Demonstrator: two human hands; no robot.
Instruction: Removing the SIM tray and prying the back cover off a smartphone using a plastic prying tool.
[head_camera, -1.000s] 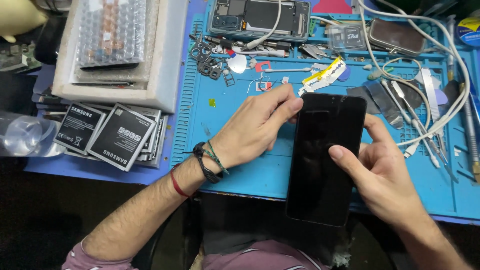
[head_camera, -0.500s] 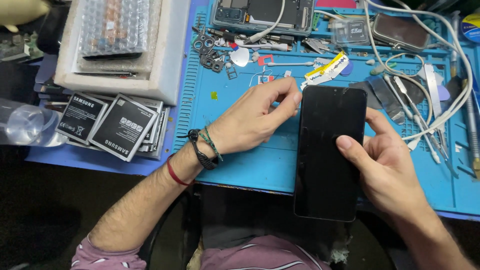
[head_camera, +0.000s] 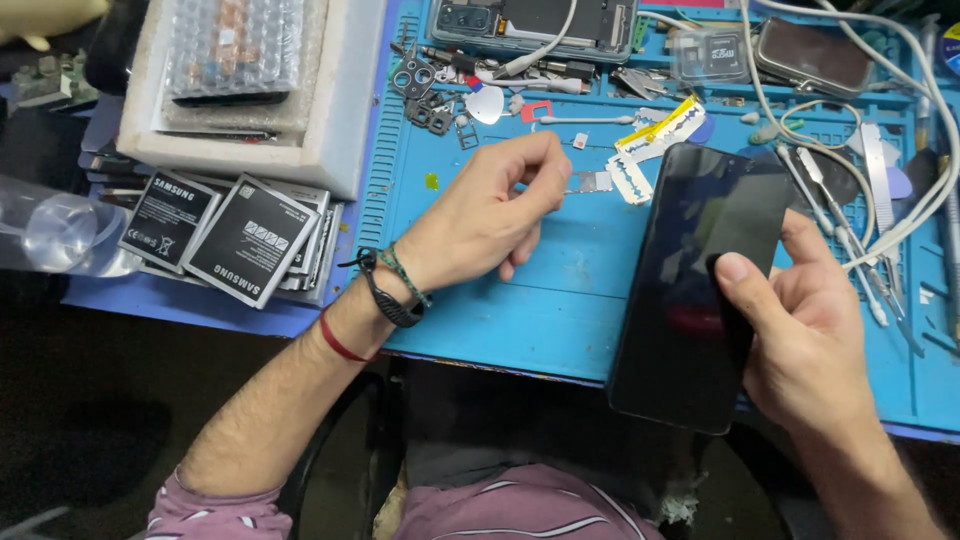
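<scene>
- Since a moment ago, the left hand (head_camera: 490, 215) has let go of the black phone (head_camera: 695, 285) and moved away to the left, and the phone now leans more to the right.
- Now the left hand rests on the blue mat (head_camera: 560, 310), and it does not touch the phone.
- Its fingers are curled in, and the fingertips sit close to a small silver piece (head_camera: 594, 181) on the mat. I cannot tell if they pinch anything.
- The right hand (head_camera: 810, 330) holds the phone by itself. Its grip is closed around the phone's right edge, and the thumb presses on the dark glass.
- The phone is tilted, with its top end over the mat and its bottom end past the near edge of the tabletop.
- Its screen is dark and shiny.
- Razor blades (head_camera: 650, 150) in yellow and white paper lie just past the top of the phone.
- White cables (head_camera: 850, 110) loop across the right side of the mat, near thin metal tools (head_camera: 840, 210).
- Flat black phone batteries (head_camera: 225, 235) lie in a pile to the left of the mat.
- A white foam box (head_camera: 330, 140) sits behind the batteries, with bubble wrap (head_camera: 235, 45) on top of it.
- An opened phone (head_camera: 535, 25) lies at the far edge of the mat.
- The left wrist wears dark and red bands (head_camera: 385, 290).
</scene>
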